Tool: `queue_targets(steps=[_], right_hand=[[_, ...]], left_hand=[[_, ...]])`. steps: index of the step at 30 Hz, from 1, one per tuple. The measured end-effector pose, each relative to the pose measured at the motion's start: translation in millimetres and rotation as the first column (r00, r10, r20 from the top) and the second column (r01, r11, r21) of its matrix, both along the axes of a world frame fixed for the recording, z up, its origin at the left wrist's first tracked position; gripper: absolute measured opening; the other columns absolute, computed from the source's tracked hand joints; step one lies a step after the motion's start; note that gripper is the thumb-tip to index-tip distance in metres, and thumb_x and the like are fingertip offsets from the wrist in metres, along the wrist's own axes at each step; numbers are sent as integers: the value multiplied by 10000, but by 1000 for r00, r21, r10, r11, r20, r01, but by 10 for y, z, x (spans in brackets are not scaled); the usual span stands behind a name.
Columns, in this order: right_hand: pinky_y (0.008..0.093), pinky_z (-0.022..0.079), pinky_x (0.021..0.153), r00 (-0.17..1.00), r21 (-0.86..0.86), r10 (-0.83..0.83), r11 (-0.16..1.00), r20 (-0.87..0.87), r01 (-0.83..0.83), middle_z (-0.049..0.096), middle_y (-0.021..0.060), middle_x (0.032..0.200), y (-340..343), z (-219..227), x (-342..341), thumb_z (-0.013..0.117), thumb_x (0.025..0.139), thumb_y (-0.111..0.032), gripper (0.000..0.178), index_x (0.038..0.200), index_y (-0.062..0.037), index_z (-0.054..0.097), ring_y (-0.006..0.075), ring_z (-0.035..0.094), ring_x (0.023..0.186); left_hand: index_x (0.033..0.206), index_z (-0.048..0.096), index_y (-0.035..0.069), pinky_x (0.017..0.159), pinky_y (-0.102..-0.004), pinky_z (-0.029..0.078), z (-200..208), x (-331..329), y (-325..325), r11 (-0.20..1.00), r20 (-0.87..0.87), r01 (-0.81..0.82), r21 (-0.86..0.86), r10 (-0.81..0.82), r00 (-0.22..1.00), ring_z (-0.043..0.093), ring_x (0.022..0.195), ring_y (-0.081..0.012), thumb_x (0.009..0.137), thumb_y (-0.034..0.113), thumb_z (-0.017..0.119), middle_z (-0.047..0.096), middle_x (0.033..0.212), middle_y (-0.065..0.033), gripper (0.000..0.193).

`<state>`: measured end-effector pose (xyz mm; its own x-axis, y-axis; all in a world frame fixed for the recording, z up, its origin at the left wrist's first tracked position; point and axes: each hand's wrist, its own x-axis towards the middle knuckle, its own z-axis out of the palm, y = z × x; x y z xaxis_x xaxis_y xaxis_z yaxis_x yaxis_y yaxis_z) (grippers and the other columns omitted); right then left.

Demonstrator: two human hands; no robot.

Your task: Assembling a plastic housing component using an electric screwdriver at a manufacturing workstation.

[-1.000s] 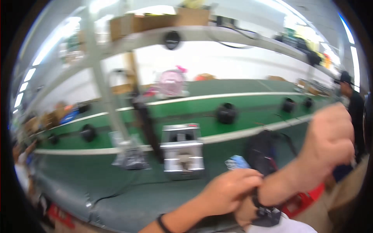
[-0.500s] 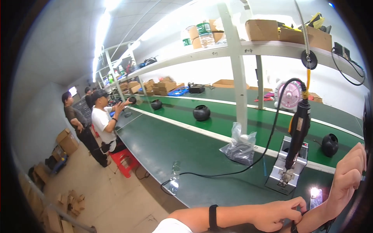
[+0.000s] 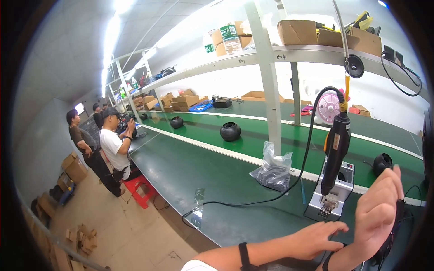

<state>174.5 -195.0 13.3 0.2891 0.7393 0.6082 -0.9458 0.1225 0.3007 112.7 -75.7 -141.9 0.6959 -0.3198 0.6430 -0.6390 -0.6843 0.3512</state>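
My L hand [image 3: 318, 240] part-open, nothing gripped, fingertips nr dark band [image 3: 326, 261] on my R wrist. R hand [image 3: 378, 211] raised, fingers curled, palm hidden, can't tell if holding anything. Blk driver [image 3: 337, 147] hangs at silver box [image 3: 342, 189] on surface [image 3: 194, 163].

A black wristband [image 3: 327, 262] loops around the right wrist [image 3: 354, 256], near the counter's [image 3: 235, 194] near edge. Its narrow, dark strap crosses the skin at a slant; its lower part leaves view, and its fastening cannot be made out.
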Motion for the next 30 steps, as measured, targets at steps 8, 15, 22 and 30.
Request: queue_targets(steps=[8,15,22,30], right_hand=[[243,324,561,991,-63,-19,998,135,28,294,-25,641,94,61,-258,351,1089,-442,462,736,-146,395,96,294,555],[288,351,580,818,-122,-556,810,148,573,338,-23,605,342,297,618,517,1018,-280,349,716,-115,459,109,354,558],[292,342,491,123,-26,-927,121,355,992,461,-20,573,882,101,497,534,1034,-303,349,754,-96,540,112,396,478],[391,296,488,-905,495,-385,-760,178,421,382,39,577,976,-84,507,722,748,-135,311,627,-112,436,249,406,501]], left_hand=[[1218,604,110,913,-439,498,604,-6,-195,829,-493,-14,-559,-318,810,554,1181,-354,721,-52,614,504,1346,-127,523],[1249,586,79,886,-440,520,186,74,31,991,-271,132,-14,-131,954,577,1134,-359,697,-24,619,521,1298,-159,563],[1139,674,-4,623,-323,442,753,48,319,918,-583,267,-293,-393,711,538,675,-214,837,151,666,635,891,-96,340],[1065,685,-104,532,-291,328,961,-69,17,897,-617,78,-434,-360,700,400,558,-101,905,322,653,493,606,13,456]])
